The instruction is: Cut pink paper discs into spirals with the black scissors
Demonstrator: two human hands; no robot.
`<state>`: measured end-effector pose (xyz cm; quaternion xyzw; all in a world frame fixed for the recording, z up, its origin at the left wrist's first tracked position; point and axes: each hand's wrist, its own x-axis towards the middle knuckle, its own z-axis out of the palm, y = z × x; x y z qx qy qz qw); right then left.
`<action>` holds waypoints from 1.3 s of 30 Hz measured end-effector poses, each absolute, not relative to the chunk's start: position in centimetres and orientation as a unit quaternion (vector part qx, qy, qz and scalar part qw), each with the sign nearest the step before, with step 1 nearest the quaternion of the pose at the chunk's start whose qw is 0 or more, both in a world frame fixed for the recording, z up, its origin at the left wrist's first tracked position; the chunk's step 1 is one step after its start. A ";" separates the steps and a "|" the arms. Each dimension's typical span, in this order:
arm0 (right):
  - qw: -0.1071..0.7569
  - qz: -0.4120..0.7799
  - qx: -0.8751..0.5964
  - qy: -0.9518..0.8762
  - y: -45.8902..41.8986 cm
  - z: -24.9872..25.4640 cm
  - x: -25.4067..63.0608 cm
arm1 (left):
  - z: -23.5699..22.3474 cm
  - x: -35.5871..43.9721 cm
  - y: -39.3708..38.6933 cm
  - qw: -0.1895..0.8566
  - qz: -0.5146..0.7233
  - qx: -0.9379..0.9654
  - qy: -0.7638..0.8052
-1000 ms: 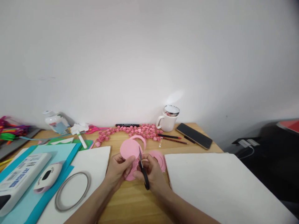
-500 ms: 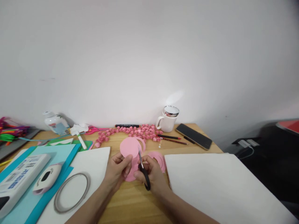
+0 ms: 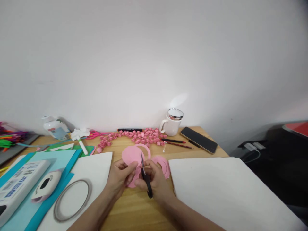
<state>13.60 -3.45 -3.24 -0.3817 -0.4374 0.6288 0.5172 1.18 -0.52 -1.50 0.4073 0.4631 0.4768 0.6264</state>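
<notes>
Between thumb and fingers, my left hand [image 3: 121, 175] pinches a round piece of pink paper [image 3: 131, 155]. My right hand [image 3: 155, 179] is closed around the black handles of a pair of scissors [image 3: 147, 182], whose blades point up and touch the right side of the paper. A curved pink strip [image 3: 146, 150] arcs away from the disc's upper right edge. Below the hands, more pink paper lies on the wooden table [image 3: 134, 208]. Just right of my right hand rest pink paper rings [image 3: 164, 165].
Many small rolled pink paper roses [image 3: 149, 136] lie at the back near a white mug [image 3: 172, 123], pencils [image 3: 178, 145] and a phone [image 3: 199, 139]. White sheets [image 3: 223, 186] cover the right. Left are a tape roll [image 3: 56, 208], a white cutter [image 3: 47, 186] and a bottle [image 3: 56, 128].
The scissors have shifted slightly down and left against the disc. The curved strip stands out further from the disc's edge. The view has turned a little.
</notes>
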 end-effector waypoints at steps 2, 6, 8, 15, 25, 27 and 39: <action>0.529 0.617 -0.383 -0.439 -3.3 -3.2 13.6 | -1.5 1.1 -0.6 0.626 0.473 0.414 0.463; 0.531 0.603 -0.393 -0.448 -3.2 -3.3 13.7 | -1.5 1.1 -0.7 0.631 0.473 0.408 0.460; 0.529 0.605 -0.390 -0.449 -3.2 -3.4 13.7 | -1.5 1.1 -0.7 0.635 0.471 0.409 0.457; 0.518 0.609 -0.390 -0.458 -3.2 -3.7 13.7 | -1.5 1.1 -0.7 0.629 0.473 0.416 0.456; 0.503 0.606 -0.410 -0.460 -3.2 -3.7 13.7 | -1.9 1.0 -0.6 0.638 0.497 0.407 0.426; 0.501 0.609 -0.412 -0.457 -3.2 -3.7 13.7 | -1.7 1.0 -0.7 0.650 0.494 0.396 0.421; 0.487 0.647 -0.382 -0.445 -3.3 -3.8 13.6 | -1.9 1.0 -0.5 0.616 0.471 0.423 0.468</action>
